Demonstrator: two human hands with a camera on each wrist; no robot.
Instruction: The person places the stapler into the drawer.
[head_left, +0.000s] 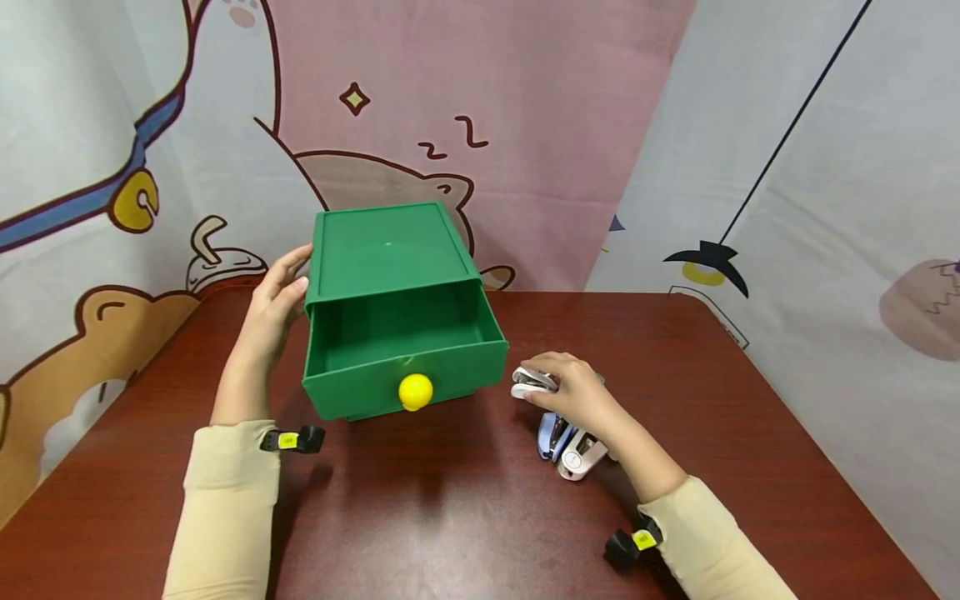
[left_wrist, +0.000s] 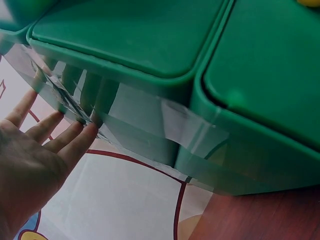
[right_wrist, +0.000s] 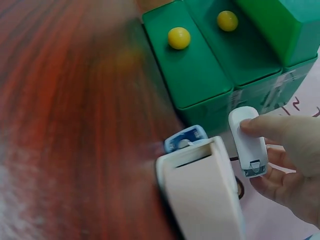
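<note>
Green drawer (head_left: 384,382) shows its inside only to the head camera.

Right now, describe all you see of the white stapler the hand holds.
The small white stapler looks smooth and plastic, one end rounded, a metallic piece at the other. The right hand pinches it, thumb against one face, fingers behind. In the head view, it is just right of the green drawer box, one end toward it.
</note>
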